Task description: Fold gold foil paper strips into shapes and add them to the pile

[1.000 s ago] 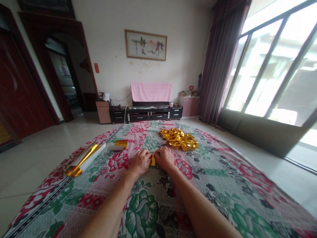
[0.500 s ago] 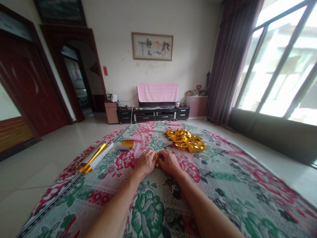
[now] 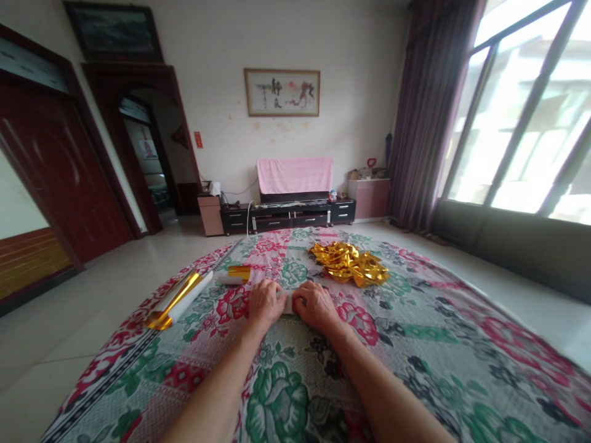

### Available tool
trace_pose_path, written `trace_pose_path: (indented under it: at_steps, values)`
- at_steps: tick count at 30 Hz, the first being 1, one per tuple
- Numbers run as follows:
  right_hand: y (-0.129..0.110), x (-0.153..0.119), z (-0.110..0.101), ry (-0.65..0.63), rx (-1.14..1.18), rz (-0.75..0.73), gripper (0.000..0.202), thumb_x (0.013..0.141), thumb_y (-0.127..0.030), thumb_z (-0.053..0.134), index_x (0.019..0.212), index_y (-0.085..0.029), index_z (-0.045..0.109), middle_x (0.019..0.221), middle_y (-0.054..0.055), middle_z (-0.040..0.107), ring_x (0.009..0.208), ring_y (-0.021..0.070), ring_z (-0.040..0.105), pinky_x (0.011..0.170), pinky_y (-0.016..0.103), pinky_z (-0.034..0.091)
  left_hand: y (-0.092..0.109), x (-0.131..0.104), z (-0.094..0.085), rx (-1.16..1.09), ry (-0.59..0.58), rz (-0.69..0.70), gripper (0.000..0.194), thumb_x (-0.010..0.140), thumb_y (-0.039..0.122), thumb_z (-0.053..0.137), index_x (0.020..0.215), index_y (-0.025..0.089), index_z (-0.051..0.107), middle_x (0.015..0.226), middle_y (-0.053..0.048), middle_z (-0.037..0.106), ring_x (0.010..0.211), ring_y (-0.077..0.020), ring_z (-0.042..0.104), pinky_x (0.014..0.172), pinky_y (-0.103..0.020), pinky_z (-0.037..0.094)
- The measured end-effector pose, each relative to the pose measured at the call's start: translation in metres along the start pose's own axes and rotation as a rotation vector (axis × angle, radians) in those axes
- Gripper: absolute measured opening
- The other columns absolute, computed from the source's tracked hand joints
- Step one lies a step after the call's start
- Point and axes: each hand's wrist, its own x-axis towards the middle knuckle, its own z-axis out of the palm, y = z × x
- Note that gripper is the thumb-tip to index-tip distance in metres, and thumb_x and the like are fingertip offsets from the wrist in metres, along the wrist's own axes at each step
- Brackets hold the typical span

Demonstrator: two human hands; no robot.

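Observation:
Both hands work on a small sheet of foil paper (image 3: 288, 303), its white back showing in the gap between them. My left hand (image 3: 266, 301) grips its left side, thumb toward the middle. On the other side, my right hand (image 3: 316, 303) has its fingers curled over the paper, with a trace of gold under them. Beyond my right hand lies a pile of folded gold foil pieces (image 3: 349, 263). Left of my left hand rests a small curled gold-and-white foil sheet (image 3: 236, 276). Farther left is a larger loose roll of gold foil paper (image 3: 180, 299).
A flowered cloth (image 3: 277, 400) covers the rounded surface under my hands. Past its far edge stands a low black cabinet (image 3: 295, 219) bearing a screen draped with a pink cloth (image 3: 295, 175). Purple curtains (image 3: 422, 117) and a window are at the right, doorways at the left.
My hands have moved slightly apart. White paper now shows between them, where a bit of gold showed before. The view has tilted up a little.

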Motion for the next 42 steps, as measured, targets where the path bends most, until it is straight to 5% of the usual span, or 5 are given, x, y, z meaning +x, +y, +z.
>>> trace_pose_path:
  at_steps: [10, 23, 42]
  values:
    - [-0.002, -0.001, -0.002, -0.011, -0.007, -0.002, 0.021, 0.080, -0.023, 0.047, 0.081, -0.024, 0.068, 0.088, 0.003, 0.059, 0.085, 0.0155, 0.051, 0.077, 0.024, 0.034, 0.009, 0.004, 0.000, -0.013, -0.001, -0.048, 0.010, 0.074, 0.027, 0.057, 0.075, 0.018, 0.061, 0.089, -0.006, 0.062, 0.087, -0.0206, 0.056, 0.077, -0.032, 0.040]
    - [0.001, 0.000, 0.001, 0.014, -0.006, -0.014, 0.020, 0.080, -0.021, 0.048, 0.080, -0.023, 0.068, 0.086, 0.003, 0.059, 0.083, 0.0151, 0.051, 0.076, 0.024, 0.034, 0.016, 0.010, -0.002, -0.192, -0.153, -0.260, 0.025, 0.073, 0.021, 0.058, 0.097, 0.022, 0.066, 0.083, -0.001, 0.069, 0.079, -0.0141, 0.059, 0.069, -0.023, 0.038]
    - [0.000, 0.001, 0.002, -0.009, -0.023, 0.014, 0.020, 0.079, -0.024, 0.048, 0.085, -0.022, 0.067, 0.091, 0.005, 0.058, 0.088, 0.0165, 0.049, 0.077, 0.026, 0.034, 0.017, 0.002, -0.007, -0.108, -0.075, 0.193, 0.024, 0.079, 0.014, 0.051, 0.083, 0.023, 0.072, 0.077, -0.004, 0.066, 0.081, -0.0172, 0.053, 0.080, -0.029, 0.038]
